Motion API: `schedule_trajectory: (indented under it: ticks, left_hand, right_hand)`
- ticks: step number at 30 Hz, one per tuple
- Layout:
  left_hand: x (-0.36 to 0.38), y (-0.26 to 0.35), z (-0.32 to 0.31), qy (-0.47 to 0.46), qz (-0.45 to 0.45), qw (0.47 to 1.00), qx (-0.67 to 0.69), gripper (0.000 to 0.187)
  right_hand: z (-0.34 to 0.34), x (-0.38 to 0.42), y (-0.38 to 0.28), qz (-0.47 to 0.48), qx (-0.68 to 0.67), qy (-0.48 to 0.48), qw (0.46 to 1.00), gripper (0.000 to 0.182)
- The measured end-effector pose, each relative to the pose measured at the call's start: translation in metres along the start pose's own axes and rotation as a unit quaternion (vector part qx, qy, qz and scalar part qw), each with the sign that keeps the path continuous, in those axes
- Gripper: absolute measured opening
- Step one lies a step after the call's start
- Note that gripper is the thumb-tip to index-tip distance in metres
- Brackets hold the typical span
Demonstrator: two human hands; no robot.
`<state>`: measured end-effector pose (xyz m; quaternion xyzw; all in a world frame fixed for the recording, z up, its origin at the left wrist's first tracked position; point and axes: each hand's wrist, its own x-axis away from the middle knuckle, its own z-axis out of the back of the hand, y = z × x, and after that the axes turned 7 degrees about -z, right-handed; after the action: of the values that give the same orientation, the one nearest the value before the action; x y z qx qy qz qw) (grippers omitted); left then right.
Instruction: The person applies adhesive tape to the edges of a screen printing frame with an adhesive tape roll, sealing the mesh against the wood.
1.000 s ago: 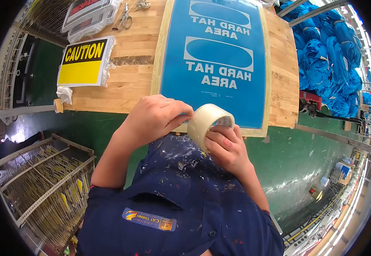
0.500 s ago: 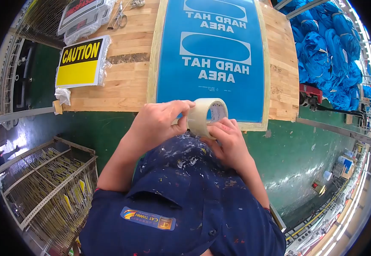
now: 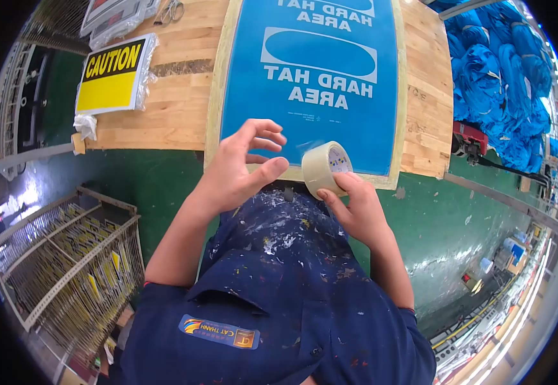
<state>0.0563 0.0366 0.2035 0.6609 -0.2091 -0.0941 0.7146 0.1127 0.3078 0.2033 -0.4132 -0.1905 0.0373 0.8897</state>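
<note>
My right hand grips a roll of clear packing tape just in front of my chest, at the near edge of a wood-framed blue screen that reads "HARD HAT AREA" upside down. My left hand is a short way left of the roll, fingers curled and thumb pointing at it. A faint shiny strip of tape seems to run from the roll to those fingertips. The screen lies on a wooden table.
A yellow "CAUTION" sign in plastic wrap lies at the table's left, with scissors and more wrapped signs behind it. Blue bundles pile up at the right. A wire rack stands on the green floor to my lower left.
My left hand has drawn away leftward from the roll and its fingers have spread. The roll has shifted right and lower in my right hand, and the view has tilted down.
</note>
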Motion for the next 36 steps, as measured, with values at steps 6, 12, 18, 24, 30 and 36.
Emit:
schedule_trajectory:
  ticks: [6, 12, 18, 24, 30, 36]
  left_hand:
    - [-0.017, -0.029, -0.058, -0.015, -0.019, 1.0, -0.008, 0.068]
    - [-0.037, -0.016, -0.104, -0.032, -0.02, 0.999, 0.026, 0.034]
    - [-0.047, -0.002, -0.133, -0.026, -0.036, 0.998, -0.038, 0.021]
    - [-0.045, 0.007, -0.169, 0.014, -0.001, 0.998, -0.066, 0.016]
    - [-0.045, 0.006, -0.179, 0.019, 0.064, 0.997, -0.038, 0.015]
    - [-0.028, -0.013, -0.158, 0.164, 0.081, 0.983, -0.027, 0.013]
  right_hand:
    - [0.027, 0.009, 0.017, 0.022, 0.008, -0.047, 0.999, 0.023]
    - [0.069, 0.025, 0.046, 0.081, 0.062, -0.07, 0.992, 0.022]
    - [0.101, 0.038, 0.077, 0.146, 0.102, -0.061, 0.982, 0.023]
    - [0.111, 0.037, 0.101, 0.174, 0.105, -0.064, 0.977, 0.024]
    - [0.118, 0.032, 0.118, 0.238, 0.099, -0.08, 0.963, 0.027]
    - [0.131, 0.025, 0.147, 0.095, 0.008, -0.107, 0.99, 0.053]
